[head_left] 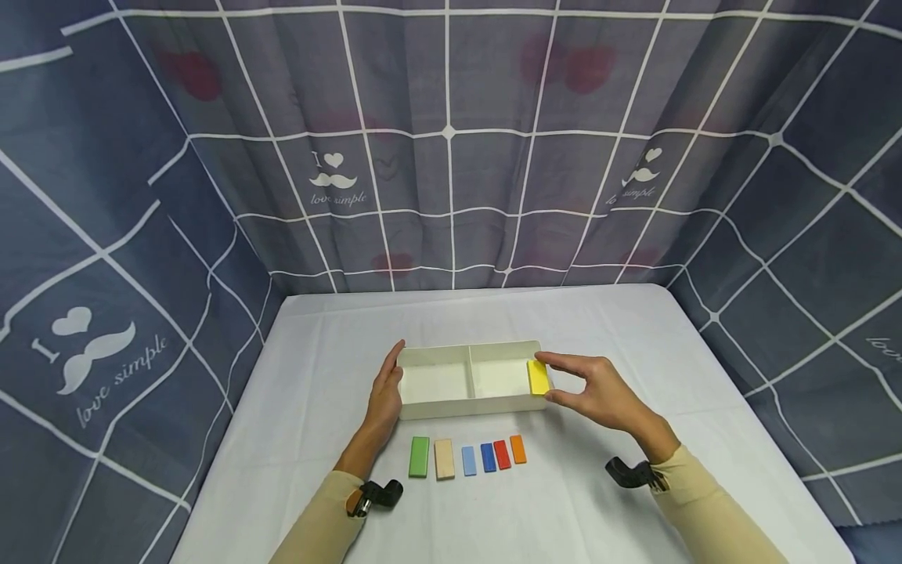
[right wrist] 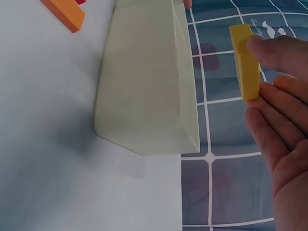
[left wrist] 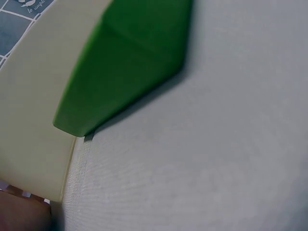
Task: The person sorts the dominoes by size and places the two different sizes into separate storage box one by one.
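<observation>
My right hand (head_left: 599, 390) pinches a yellow block (head_left: 538, 377) between thumb and fingers, above the right end of a white two-compartment box (head_left: 437, 410). In the right wrist view the yellow block (right wrist: 245, 62) stands higher than the box's rim, apart from its wall (right wrist: 139, 82). Against the box's left end lies my left hand (head_left: 383, 403), its fingers extended along that side. A green block (head_left: 419, 457) is the nearest block to it, and fills the top of the left wrist view.
In a row on the white tablecloth (head_left: 592, 501), in front of the box, lie a beige block (head_left: 444, 459), a light blue block (head_left: 468, 461), a dark blue block (head_left: 488, 457), a red block (head_left: 502, 454) and an orange block (head_left: 518, 449). Grey checked curtains (head_left: 416, 172) surround the table.
</observation>
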The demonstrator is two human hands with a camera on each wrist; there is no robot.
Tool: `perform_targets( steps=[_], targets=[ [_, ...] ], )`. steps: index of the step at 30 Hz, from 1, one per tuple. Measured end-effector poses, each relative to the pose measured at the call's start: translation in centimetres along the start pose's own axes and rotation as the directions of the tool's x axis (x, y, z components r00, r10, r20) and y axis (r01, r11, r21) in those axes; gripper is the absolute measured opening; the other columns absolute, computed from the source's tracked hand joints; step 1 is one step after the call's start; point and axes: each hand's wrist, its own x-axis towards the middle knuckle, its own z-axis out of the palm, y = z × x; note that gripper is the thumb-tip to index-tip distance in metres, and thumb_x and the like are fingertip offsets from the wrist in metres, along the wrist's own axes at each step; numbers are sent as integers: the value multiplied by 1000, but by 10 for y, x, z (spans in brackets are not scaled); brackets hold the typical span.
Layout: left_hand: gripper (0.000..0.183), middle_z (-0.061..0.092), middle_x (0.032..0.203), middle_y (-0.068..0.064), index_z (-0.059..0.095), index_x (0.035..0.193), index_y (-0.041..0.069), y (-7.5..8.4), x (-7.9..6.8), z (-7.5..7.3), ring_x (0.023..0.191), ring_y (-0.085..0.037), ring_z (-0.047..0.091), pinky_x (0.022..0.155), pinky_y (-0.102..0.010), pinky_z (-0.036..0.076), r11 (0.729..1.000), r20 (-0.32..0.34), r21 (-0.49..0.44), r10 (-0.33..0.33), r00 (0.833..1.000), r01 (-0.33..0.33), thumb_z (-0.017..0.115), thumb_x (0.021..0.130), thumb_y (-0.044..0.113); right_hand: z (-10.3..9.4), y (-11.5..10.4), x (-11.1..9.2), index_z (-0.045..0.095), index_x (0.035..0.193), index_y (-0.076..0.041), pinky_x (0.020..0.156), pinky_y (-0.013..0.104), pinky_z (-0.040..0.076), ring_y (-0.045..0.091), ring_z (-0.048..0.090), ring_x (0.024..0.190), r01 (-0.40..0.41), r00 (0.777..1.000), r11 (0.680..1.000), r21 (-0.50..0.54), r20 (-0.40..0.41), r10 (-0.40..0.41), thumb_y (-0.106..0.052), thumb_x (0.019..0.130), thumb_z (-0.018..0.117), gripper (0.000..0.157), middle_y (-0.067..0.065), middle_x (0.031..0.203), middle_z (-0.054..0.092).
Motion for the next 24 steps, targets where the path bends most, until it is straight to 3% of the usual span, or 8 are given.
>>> perform_targets(
  steps=[4, 8, 24],
  targets=[
    [56, 24, 183, -6, 29, 175, 24, 1, 0, 1, 171, -34, 17, 139, -59, 10, 1000, -5, 6, 0, 1000, 0, 27, 119, 18, 0, 1, 10, 68, 150, -12, 108, 53, 59, 32, 72, 133, -19, 1000, 1000, 12, 12, 19, -12, 87, 95, 68, 5, 150, 71],
    [56, 25, 182, -8, 30, 175, 28, 2, -1, 1, 170, -35, 18, 138, -61, 11, 1000, -9, 12, -14, 1000, 14, 27, 119, 18, 2, 3, 19, 68, 151, -13, 110, 57, 57, 33, 71, 133, -42, 999, 999, 21, 30, 41, -16, 88, 94, 68, 4, 150, 71],
    [56, 26, 182, -10, 30, 175, 28, 4, -2, 2, 169, -37, 20, 138, -61, 12, 1000, -14, 10, -15, 1000, 15, 28, 119, 19, 21, 13, 49, 68, 150, -13, 114, 50, 56, 31, 70, 136, -37, 996, 995, 87, 80, 30, -15, 90, 92, 65, 2, 149, 71]
  ],
)
